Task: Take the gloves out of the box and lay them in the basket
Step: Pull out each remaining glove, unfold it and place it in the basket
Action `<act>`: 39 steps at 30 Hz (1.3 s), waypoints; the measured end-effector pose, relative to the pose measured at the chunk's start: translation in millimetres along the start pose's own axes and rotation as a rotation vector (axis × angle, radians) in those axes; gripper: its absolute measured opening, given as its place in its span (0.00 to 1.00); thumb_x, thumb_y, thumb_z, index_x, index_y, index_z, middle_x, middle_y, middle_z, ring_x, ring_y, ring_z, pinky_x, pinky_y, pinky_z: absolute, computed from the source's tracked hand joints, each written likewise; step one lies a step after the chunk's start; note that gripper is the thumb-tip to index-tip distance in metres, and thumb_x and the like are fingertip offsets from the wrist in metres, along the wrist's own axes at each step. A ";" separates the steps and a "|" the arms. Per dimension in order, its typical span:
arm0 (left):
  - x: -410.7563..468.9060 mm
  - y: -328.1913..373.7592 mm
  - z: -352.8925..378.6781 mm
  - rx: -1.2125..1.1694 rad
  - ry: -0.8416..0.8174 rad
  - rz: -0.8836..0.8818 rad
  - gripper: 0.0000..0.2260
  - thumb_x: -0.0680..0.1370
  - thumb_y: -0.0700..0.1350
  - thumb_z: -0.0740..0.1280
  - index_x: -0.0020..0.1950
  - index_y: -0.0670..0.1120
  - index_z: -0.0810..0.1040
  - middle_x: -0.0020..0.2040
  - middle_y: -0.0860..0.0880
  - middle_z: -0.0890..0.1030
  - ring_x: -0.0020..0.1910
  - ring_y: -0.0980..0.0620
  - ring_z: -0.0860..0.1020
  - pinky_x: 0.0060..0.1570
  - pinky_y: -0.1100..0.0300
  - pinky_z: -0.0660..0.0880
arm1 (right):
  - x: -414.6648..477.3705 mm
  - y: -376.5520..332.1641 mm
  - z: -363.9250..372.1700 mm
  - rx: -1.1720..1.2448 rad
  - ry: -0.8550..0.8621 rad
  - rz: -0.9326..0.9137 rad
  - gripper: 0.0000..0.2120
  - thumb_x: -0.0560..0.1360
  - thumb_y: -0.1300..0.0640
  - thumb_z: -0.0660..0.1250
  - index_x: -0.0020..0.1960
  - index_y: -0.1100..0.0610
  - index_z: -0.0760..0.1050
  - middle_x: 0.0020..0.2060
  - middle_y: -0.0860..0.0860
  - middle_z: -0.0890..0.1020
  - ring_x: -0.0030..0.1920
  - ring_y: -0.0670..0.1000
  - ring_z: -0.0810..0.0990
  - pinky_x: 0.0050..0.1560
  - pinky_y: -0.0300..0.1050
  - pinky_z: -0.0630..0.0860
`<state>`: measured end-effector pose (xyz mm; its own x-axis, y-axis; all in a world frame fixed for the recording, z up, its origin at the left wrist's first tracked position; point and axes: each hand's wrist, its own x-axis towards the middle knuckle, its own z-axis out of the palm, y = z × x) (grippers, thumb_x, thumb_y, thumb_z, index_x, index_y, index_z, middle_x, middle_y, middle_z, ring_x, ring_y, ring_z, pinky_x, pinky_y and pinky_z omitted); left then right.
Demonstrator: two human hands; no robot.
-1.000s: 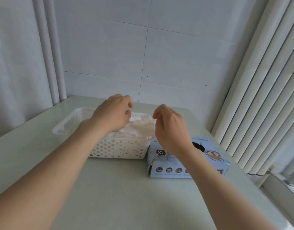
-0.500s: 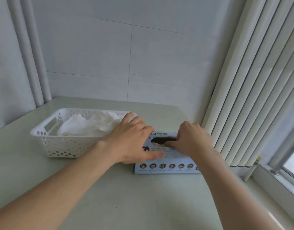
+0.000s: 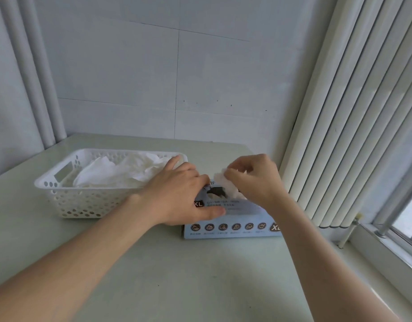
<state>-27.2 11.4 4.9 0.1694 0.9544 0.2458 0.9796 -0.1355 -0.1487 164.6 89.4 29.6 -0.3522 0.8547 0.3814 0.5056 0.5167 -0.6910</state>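
one pale table, basket beside box, tiled wall, vertical slats

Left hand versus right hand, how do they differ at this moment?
The left hand lies flat on the blue box, fingers fairly straight, pressing it down; the right hand is raised above the box's opening. The left hand holds nothing; the right hand pinches a white glove that sticks out of the opening. Both are bare and at the box, beside the basket.
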 end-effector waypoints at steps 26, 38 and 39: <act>1.6 13.9 -18.2 -0.500 0.564 -0.199 0.28 0.74 0.75 0.61 0.51 0.50 0.69 0.38 0.57 0.81 0.37 0.57 0.80 0.41 0.59 0.73 | -5.4 -15.7 9.3 0.642 0.426 -0.124 0.11 0.87 0.48 0.62 0.56 0.56 0.72 0.37 0.57 0.86 0.35 0.52 0.83 0.35 0.50 0.79; 5.2 13.5 -16.4 -0.681 0.597 -0.180 0.05 0.80 0.42 0.73 0.55 0.49 0.85 0.44 0.56 0.87 0.38 0.57 0.84 0.44 0.56 0.81 | -2.4 -5.3 13.2 0.507 0.294 -0.069 0.09 0.87 0.47 0.63 0.55 0.52 0.75 0.27 0.52 0.73 0.28 0.51 0.70 0.30 0.45 0.67; 5.4 11.6 -18.4 -0.706 0.627 -0.191 0.03 0.81 0.42 0.73 0.53 0.49 0.85 0.43 0.56 0.87 0.36 0.57 0.83 0.41 0.57 0.80 | -2.4 -3.2 13.4 0.433 0.288 -0.099 0.08 0.86 0.49 0.65 0.53 0.53 0.76 0.26 0.50 0.71 0.27 0.49 0.68 0.30 0.44 0.66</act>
<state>-12.9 10.1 22.1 -0.1725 0.6892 0.7037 0.8016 -0.3169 0.5069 153.3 85.0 22.6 -0.1206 0.8139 0.5684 0.0880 0.5790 -0.8105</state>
